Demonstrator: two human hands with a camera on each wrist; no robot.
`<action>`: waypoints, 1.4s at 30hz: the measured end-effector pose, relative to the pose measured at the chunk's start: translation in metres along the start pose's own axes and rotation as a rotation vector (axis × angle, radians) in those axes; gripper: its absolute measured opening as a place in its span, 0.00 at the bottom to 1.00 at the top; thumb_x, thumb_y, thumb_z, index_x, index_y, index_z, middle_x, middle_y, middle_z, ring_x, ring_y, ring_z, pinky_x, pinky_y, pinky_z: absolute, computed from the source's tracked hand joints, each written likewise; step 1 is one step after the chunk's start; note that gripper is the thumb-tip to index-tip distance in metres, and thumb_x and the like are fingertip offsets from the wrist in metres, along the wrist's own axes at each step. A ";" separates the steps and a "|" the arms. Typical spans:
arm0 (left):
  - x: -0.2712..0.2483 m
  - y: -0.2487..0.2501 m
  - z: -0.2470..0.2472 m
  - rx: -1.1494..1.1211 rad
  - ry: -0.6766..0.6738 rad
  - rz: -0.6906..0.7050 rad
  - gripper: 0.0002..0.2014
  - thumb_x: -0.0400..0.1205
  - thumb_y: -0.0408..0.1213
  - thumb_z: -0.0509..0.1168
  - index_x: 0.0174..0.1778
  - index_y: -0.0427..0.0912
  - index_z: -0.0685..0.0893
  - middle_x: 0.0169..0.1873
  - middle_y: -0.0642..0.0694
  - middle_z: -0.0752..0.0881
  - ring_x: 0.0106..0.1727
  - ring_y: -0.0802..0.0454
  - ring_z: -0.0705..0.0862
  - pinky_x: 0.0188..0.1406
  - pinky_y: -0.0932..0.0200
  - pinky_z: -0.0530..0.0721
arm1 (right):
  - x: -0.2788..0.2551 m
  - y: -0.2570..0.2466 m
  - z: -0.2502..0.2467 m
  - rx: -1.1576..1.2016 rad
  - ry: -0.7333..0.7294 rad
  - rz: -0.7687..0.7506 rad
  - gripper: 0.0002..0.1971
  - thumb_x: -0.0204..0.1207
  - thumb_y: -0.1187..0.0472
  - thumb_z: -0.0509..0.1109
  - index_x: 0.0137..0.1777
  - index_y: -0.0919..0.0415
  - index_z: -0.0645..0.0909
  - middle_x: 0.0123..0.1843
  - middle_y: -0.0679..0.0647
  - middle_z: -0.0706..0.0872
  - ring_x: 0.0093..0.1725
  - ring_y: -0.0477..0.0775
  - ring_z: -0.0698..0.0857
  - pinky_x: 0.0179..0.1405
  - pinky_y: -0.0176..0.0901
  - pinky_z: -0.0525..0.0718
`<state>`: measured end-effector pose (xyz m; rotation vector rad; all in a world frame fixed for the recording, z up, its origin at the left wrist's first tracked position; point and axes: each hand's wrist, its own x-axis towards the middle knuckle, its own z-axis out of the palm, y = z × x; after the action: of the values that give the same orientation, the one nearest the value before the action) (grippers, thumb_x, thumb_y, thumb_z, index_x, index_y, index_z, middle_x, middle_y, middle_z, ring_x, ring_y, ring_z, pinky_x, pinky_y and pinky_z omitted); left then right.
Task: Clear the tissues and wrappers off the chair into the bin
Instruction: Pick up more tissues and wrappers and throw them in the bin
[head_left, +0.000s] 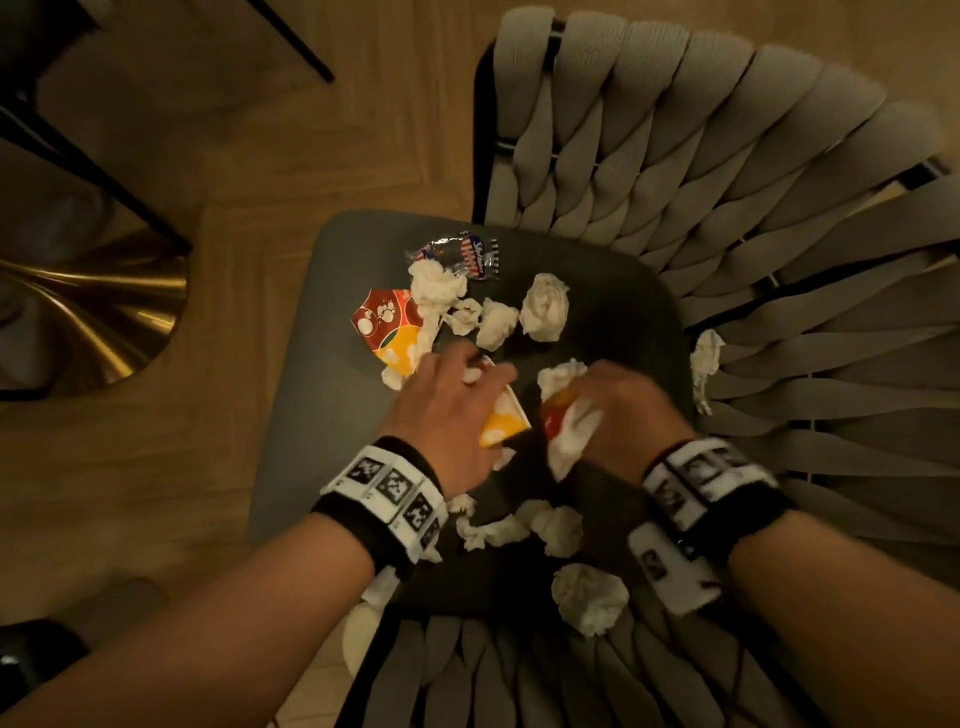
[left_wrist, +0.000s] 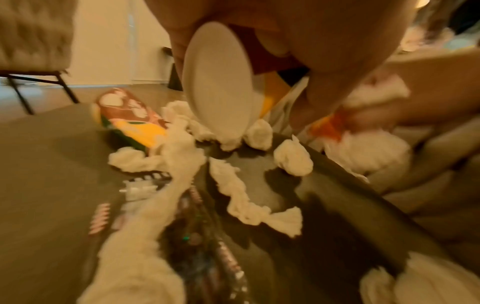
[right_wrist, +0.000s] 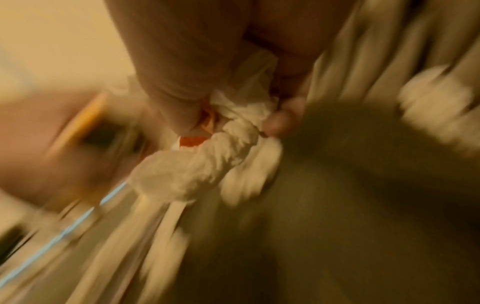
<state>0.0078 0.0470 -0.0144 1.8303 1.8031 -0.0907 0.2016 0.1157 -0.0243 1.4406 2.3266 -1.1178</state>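
Several crumpled white tissues (head_left: 544, 307) lie scattered on the dark chair seat (head_left: 306, 415). My left hand (head_left: 457, 395) grips a yellow and red paper cup (head_left: 504, 421) whose white base (left_wrist: 218, 82) faces the left wrist camera. My right hand (head_left: 613, 405) grips a bunch of tissues (head_left: 571, 431) with an orange wrapper (head_left: 558, 405) among them; the twisted tissue (right_wrist: 197, 162) hangs below its fingers. A flattened red and yellow paper cup (head_left: 389, 327) and a shiny foil wrapper (head_left: 462, 254) lie at the seat's far side. No bin is in view.
The chair's woven grey strap back (head_left: 727, 156) curves round the right and near sides, and one tissue (head_left: 704, 358) is caught against the straps. A gold table base (head_left: 93, 306) and dark chair legs (head_left: 291, 36) stand on the wood floor to the left.
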 end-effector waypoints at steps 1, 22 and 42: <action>0.004 0.009 0.005 0.033 -0.037 0.048 0.39 0.67 0.52 0.73 0.71 0.60 0.58 0.73 0.42 0.59 0.69 0.38 0.64 0.66 0.39 0.75 | 0.003 0.011 -0.019 -0.022 0.109 -0.004 0.14 0.65 0.63 0.78 0.52 0.60 0.85 0.52 0.60 0.86 0.51 0.61 0.85 0.54 0.51 0.83; 0.011 0.070 0.094 0.022 -0.290 0.183 0.28 0.79 0.53 0.61 0.74 0.51 0.62 0.70 0.37 0.69 0.67 0.32 0.69 0.63 0.38 0.73 | 0.100 -0.001 -0.018 -0.243 -0.109 -0.004 0.28 0.65 0.48 0.78 0.64 0.55 0.77 0.64 0.58 0.78 0.64 0.60 0.79 0.59 0.50 0.78; 0.058 0.067 0.051 -0.031 -0.331 0.027 0.52 0.63 0.32 0.77 0.72 0.70 0.52 0.78 0.48 0.37 0.63 0.34 0.78 0.61 0.44 0.84 | 0.040 0.083 -0.063 -0.237 0.003 0.393 0.13 0.68 0.50 0.75 0.34 0.59 0.80 0.52 0.62 0.85 0.45 0.60 0.84 0.42 0.46 0.80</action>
<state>0.0930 0.0815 -0.0595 1.7020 1.5404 -0.3336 0.2640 0.2061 -0.0424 1.7012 1.9725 -0.7077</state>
